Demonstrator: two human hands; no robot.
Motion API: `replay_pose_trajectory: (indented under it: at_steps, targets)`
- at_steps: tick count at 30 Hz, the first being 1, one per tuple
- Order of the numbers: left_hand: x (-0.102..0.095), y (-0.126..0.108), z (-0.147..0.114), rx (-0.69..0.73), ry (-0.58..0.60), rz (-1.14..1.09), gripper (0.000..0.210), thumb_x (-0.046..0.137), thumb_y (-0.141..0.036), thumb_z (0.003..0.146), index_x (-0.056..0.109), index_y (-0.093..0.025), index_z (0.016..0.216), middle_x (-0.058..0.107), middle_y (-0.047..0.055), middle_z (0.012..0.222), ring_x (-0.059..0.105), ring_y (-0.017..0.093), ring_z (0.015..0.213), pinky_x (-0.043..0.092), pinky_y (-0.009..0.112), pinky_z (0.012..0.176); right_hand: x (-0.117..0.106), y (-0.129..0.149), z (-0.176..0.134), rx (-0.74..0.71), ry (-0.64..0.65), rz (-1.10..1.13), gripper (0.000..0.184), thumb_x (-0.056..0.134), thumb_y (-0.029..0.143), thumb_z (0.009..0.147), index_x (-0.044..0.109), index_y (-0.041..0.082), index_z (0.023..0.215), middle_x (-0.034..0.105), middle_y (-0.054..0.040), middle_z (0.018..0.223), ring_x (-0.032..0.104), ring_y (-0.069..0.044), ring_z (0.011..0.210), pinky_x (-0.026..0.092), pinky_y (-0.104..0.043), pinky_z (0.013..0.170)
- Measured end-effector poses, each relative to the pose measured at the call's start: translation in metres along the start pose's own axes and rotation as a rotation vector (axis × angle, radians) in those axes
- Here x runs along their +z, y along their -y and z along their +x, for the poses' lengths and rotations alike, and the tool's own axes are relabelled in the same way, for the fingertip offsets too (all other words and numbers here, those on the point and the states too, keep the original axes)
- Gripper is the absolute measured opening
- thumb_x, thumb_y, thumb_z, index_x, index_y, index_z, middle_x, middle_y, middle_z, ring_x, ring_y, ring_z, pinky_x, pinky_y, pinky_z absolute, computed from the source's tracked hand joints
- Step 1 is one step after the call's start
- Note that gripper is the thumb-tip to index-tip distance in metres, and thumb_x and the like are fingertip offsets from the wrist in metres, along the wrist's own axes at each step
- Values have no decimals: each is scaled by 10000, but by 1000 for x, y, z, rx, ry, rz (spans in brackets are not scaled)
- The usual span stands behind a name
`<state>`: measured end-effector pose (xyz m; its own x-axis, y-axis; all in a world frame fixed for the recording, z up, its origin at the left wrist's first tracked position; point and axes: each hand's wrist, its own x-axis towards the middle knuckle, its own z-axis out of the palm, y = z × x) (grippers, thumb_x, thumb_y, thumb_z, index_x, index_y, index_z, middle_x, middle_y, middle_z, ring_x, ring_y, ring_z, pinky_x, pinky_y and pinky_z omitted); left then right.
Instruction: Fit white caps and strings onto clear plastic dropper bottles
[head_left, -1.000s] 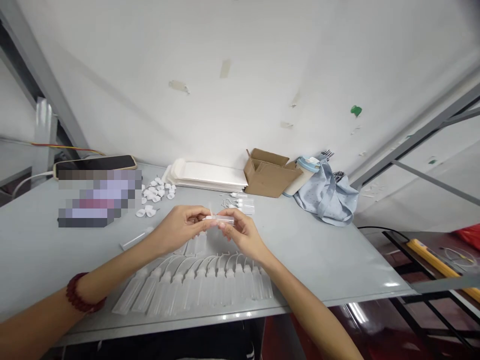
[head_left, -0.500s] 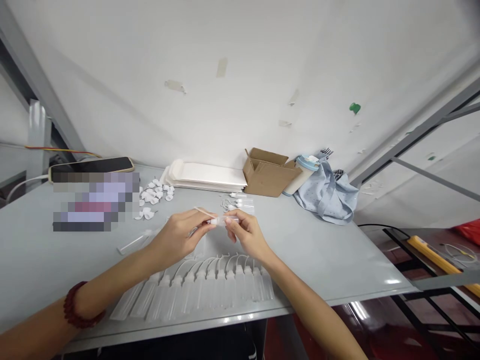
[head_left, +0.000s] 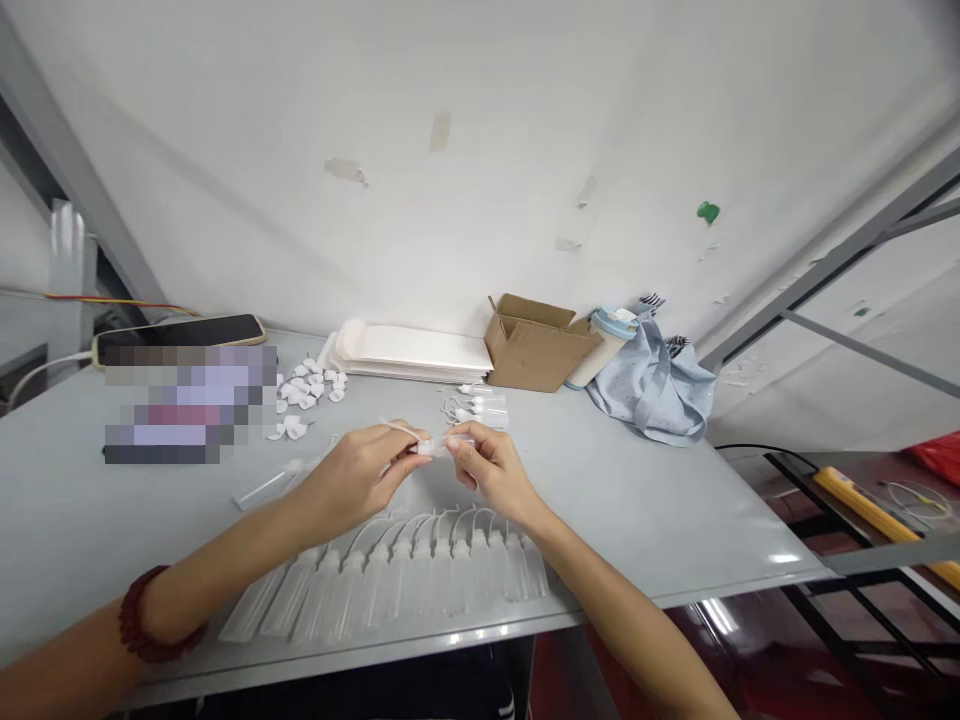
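Observation:
Between my two hands, above the middle of the table, is a small clear plastic bottle [head_left: 438, 447] with a white cap and a thin white tube. My left hand [head_left: 373, 462] pinches the cap end, and the tube sticks up past its fingers. My right hand [head_left: 486, 459] is closed on the bottle's clear body at the other end. Below them, a row of several clear bottles [head_left: 397, 585] with white caps and curved tubes lies along the table's front edge. A single clear bottle [head_left: 266, 484] lies left of my left forearm.
Small white caps [head_left: 307, 383] lie scattered at the back left, beside a phone [head_left: 184, 338] and a blurred-out item. Along the wall are a white stack [head_left: 420, 352], an open cardboard box [head_left: 540, 345], a lidded cup [head_left: 604, 350] and a blue cloth [head_left: 656, 390]. More small bottles [head_left: 487, 410] lie before the box.
Both hands stay on the bottle, with only slight shifts of the fingers. My left hand has drawn back a little to the left, and slightly more of the cap shows.

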<state>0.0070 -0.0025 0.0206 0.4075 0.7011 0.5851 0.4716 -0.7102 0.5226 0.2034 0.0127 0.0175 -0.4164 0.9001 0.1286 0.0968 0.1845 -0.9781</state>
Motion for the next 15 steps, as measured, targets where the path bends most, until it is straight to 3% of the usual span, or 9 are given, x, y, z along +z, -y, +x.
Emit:
replay_pose_trajectory:
  at_steps: [2, 4, 7, 11, 13, 15]
  targets:
    - [4, 3, -4, 158, -64, 63, 164, 484, -180, 931, 644, -146, 930, 706, 77, 866, 649, 166, 779, 500, 259, 677, 0, 0, 1, 21, 7, 51, 380, 570, 535, 842, 555, 163, 771, 381, 86, 468, 348, -68, 408, 271, -223, 439]
    - [5, 2, -4, 182, -75, 80, 162, 482, -159, 933, 640, -143, 963, 704, 76, 873, 646, 161, 788, 499, 256, 692, 0, 0, 2, 28, 17, 84, 390, 568, 540, 842, 525, 171, 725, 370, 89, 466, 348, -66, 400, 274, -222, 430]
    - [0, -4, -1, -8, -11, 15, 184, 520, -279, 928, 655, -158, 896, 710, 57, 876, 634, 142, 704, 488, 238, 632, 0, 1, 2, 18, 27, 79, 393, 563, 548, 845, 531, 170, 742, 387, 87, 466, 356, -67, 402, 284, -221, 432]
    - [-10, -11, 7, -374, 239, -161, 415, 455, -465, 932, 651, -180, 702, 682, 13, 715, 619, 140, 631, 460, 226, 564, 2, 4, -1, 0, 41, 1, 398, 558, 555, 847, 575, 159, 812, 415, 80, 468, 369, -69, 414, 290, -219, 443]
    - [-12, -12, 9, -465, 331, -250, 473, 426, -493, 935, 624, -179, 644, 634, -4, 623, 599, 131, 587, 454, 221, 557, 2, 6, -2, -9, 33, -33, 397, 560, 553, 846, 577, 159, 804, 397, 82, 468, 360, -68, 419, 282, -214, 439]
    - [-11, -11, 8, -460, 349, -270, 471, 430, -479, 939, 598, -175, 620, 597, -12, 584, 577, 124, 558, 439, 220, 544, 2, 6, -3, -18, 24, -56, 387, 562, 544, 847, 572, 161, 792, 386, 84, 464, 347, -66, 417, 271, -209, 430]
